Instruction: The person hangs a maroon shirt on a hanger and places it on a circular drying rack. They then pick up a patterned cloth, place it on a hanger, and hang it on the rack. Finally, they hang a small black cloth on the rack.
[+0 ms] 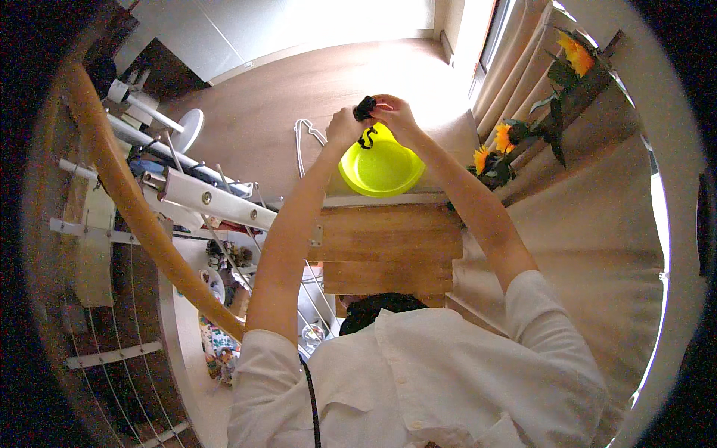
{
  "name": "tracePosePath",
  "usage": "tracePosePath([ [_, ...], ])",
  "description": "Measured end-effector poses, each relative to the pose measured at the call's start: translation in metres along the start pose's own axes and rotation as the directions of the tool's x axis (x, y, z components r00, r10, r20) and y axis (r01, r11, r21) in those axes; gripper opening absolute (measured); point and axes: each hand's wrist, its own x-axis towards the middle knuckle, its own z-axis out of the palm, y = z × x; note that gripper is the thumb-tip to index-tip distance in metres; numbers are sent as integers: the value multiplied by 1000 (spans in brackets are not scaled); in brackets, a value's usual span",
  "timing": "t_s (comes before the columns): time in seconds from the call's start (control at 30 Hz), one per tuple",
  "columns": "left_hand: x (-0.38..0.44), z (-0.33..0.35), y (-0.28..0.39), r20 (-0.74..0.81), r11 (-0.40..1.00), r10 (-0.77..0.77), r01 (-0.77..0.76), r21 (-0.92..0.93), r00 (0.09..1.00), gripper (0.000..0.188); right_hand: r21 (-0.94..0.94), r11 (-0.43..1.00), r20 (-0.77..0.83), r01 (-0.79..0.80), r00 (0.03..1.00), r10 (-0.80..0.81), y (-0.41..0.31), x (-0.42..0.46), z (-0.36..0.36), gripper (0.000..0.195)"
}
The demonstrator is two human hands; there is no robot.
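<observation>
A small black item (pixel 365 108), too blurred to name more exactly, is held up between my two hands. My left hand (pixel 343 127) closes around its near left side. From the right, the fingers of my right hand (pixel 396 115) pinch it. A thin black strap or cord (pixel 368 138) dangles below the hands. Under it, a yellow-green plastic basin (pixel 383 168) rests near the front edge of the wooden floor (pixel 252 101); its inside shows no contents apart from the strap hanging in front of its far wall. Just left of the basin lies a white clothes hanger (pixel 301 147), partly hidden by my left forearm.
Wooden steps (pixel 392 235) drop away below the floor edge. A curved wooden handrail (pixel 151 246) and white metal railing (pixel 218 199) with wires run along the left. Artificial sunflowers (pixel 504 138) stand before beige curtains (pixel 582 224) on the right. A black cable (pixel 310 392) hangs by my shirt.
</observation>
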Motion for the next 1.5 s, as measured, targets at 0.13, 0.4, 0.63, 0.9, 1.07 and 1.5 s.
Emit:
tracePosePath([
  [0.13, 0, 14, -5, 22, 981, -94, 89, 170, 995, 32, -94, 995, -29, -18, 999, 15, 10, -14, -19, 30],
  [0.4, 23, 21, -16, -9, 971, 149, -148, -190, 989, 34, -266, 942, -160, -206, 973, 168, 60, -19, -60, 39],
  [0.63, 22, -18, 6, -27, 886, 250, -240, -396, 968, 30, -193, 917, -169, -351, 932, 321, 83, -15, -70, 45],
  [0.9, 4, -54, 15, -17, 909, 265, -255, -330, 964, 31, -640, 709, -156, -297, 953, 259, 155, -13, -136, 31],
  [1.07, -13, -65, 11, -4, 934, 258, -250, -253, 966, 29, -656, 579, -162, -484, 840, 518, 167, -18, -172, 22],
  [1.5, -17, -56, 5, 72, 972, 226, -220, -80, 971, 32, -318, 718, -332, -619, 782, 527, 78, -78, -159, 35],
])
